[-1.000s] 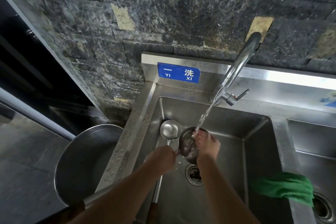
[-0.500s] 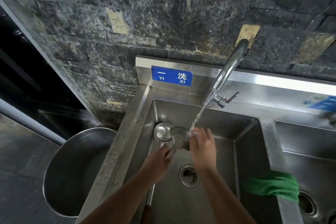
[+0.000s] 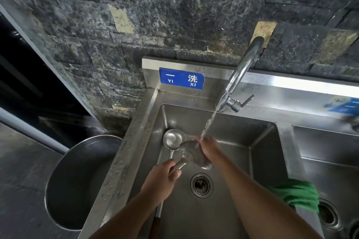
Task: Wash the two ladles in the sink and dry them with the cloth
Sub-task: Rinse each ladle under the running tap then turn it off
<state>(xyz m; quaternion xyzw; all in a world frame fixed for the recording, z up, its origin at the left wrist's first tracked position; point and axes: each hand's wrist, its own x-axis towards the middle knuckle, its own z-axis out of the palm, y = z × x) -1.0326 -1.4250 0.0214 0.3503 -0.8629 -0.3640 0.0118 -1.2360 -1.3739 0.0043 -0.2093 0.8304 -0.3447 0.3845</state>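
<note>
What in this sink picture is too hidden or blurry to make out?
Head view:
Held ladle: bowl motion-blurred, partly covered by the right hand; cleanliness unclear.
Second ladle: handle passes under the left hand.
Far blue label: smeared, unreadable.
Green cloth: one end behind the right forearm.

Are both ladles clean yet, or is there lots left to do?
Nothing looks finished yet. The left hand grips the handle of the held ladle while the right hand holds its bowl under the faucet stream. The second ladle lies in the sink beside it; whether it is washed I cannot tell. The green cloth hangs on the sink divider, untouched, so drying both ladles is left.
</note>
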